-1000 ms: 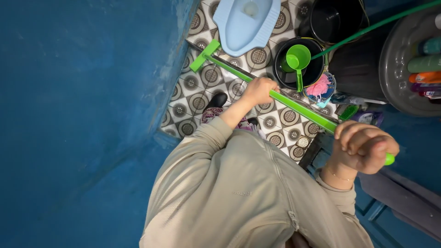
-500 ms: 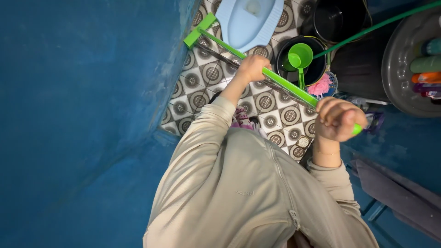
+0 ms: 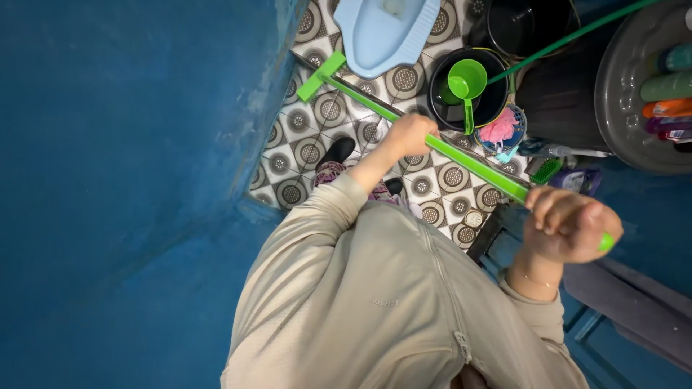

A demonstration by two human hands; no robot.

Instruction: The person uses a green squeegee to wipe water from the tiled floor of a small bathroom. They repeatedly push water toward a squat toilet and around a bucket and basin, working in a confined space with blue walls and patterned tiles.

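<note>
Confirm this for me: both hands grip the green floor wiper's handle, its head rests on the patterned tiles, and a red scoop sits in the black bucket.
One detail is wrong: the scoop in the black bucket is green, not red, as the head view shows. The rest holds: left hand and right hand grip the green floor wiper, head on the patterned tiles.

Green floor wiper (image 3: 461, 164) drawn back since half a second ago: head (image 3: 321, 75) pulled away from blue wall (image 3: 144, 144), off pan's edge, now set on patterned tiles (image 3: 310, 153) just below light blue squat pan (image 3: 380, 32). Left hand (image 3: 409, 135) shifted lower along handle. Right hand (image 3: 573, 227) carried down and outward with handle end. Position much as one second ago.
</note>
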